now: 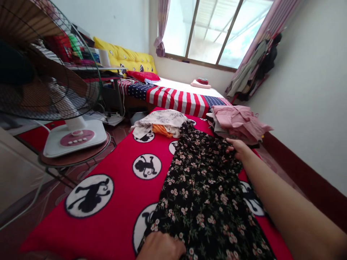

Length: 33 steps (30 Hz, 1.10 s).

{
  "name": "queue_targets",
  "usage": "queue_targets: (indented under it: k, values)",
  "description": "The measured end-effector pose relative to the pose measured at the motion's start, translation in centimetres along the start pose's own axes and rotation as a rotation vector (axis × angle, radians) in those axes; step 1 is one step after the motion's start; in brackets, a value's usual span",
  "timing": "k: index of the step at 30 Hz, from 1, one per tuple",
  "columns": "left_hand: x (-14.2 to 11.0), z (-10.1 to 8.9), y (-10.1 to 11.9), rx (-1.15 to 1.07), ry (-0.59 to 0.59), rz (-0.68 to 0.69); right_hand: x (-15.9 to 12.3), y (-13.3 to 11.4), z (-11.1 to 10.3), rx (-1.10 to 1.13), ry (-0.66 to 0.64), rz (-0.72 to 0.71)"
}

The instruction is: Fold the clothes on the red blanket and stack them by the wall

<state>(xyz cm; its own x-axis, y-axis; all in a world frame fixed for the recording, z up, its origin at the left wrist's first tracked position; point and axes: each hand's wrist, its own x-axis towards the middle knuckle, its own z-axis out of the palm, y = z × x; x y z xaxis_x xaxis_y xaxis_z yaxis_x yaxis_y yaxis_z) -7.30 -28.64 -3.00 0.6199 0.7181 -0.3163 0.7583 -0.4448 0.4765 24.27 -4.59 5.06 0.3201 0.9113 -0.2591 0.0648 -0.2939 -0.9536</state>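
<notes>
A black dress with a small floral print (200, 187) lies spread lengthwise over a red blanket with monkey figures in white circles (121, 206). Low in the view, my left hand (162, 246) is closed on the dress's near left edge. My right hand (236, 148) reaches out to the dress's far right side, its fingers bent around a bunched bit of the black cloth. Just beyond that hand sits a pile of folded clothes with a pink garment (238, 121) on top. A crumpled white patterned cloth (162, 119) and an orange cloth (162, 130) lie past the dress's far end.
At left a fan (73, 133) stands on a round stool (81, 159), close to the blanket. Behind are a cluttered desk (108, 68) and a bed with a stars-and-stripes cover (176, 101). Clothes (252, 68) hang by the right wall, near the window (211, 32).
</notes>
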Motion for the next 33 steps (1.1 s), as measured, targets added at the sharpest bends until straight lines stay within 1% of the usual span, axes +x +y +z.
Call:
queue_targets:
  k: [1, 3, 4, 5, 6, 7, 9, 10, 11, 12, 14, 16, 19, 22, 25, 27, 29, 33]
  values:
    - [0.3, -0.4, 0.1, -0.005, -0.043, 0.014, -0.2, 1.0, -0.6, -0.1, 0.015, 0.03]
    - [1.1, -1.7, 0.3, -0.041, -0.08, 0.082, -0.5, 2.4, -1.8, -0.297, 0.053, 0.055]
    - [1.7, -2.7, 0.5, -0.069, -0.062, 0.125, -0.6, 2.9, -2.4, -0.393, 0.075, 0.046]
    - [2.6, -3.7, 0.7, -0.1, -0.019, 0.159, -0.7, 3.1, -2.8, -0.489, 0.101, 0.026]
    - [3.7, -4.8, 1.0, -0.126, 0.062, 0.172, -0.8, 3.2, -3.1, -0.581, 0.132, -0.006]
    - [5.0, -5.9, 1.2, -0.143, 0.178, 0.159, -0.9, 3.1, -3.3, -0.668, 0.167, -0.052]
    - [8.5, -7.4, 1.0, -0.148, 0.47, 0.081, -1.0, 2.7, -3.0, -0.813, 0.232, -0.179]
    - [10.5, -7.8, 0.7, -0.123, 0.595, 0.02, -1.0, 2.4, -2.6, -0.868, 0.253, -0.257]
    - [12.5, -7.9, 0.1, -0.084, 0.681, -0.036, -0.9, 2.1, -1.8, -0.911, 0.261, -0.338]
    - [14.4, -7.8, -0.7, -0.048, 0.737, -0.087, -0.8, 1.9, -0.9, -0.946, 0.254, -0.417]
    - [17.5, -6.9, -2.4, 0.013, 0.769, -0.139, -0.2, 1.4, 1.5, -0.992, 0.204, -0.553]
    - [19.2, -5.8, -3.8, 0.054, 0.771, -0.128, 0.7, 1.0, 4.4, -1.01, 0.139, -0.656]
    - [19.7, -4.8, -4.8, 0.082, 0.776, -0.094, 2.2, 0.5, 8.9, -1.01, 0.071, -0.776]
    - [19.5, -4.8, -4.7, 0.079, 0.761, -0.108, 3.4, 0.3, 13.1, -1.013, 0.04, -0.854]
    - [19.5, -4.9, -4.6, 0.065, 0.754, -0.115, 4.4, 0.6, 16.2, -1.028, 0.109, -0.861]
    - [19.7, -4.9, -4.7, 0.057, 0.753, -0.12, 5.0, 0.8, 17.4, -0.985, 0.167, -0.822]
    - [19.7, -4.8, -4.7, 0.054, 0.753, -0.121, 5.7, 1.0, 17.6, -0.908, 0.189, -0.777]
    - [19.6, -4.7, -4.7, 0.054, 0.75, -0.112, 7.4, 1.1, 16.2, -0.769, 0.218, -0.696]
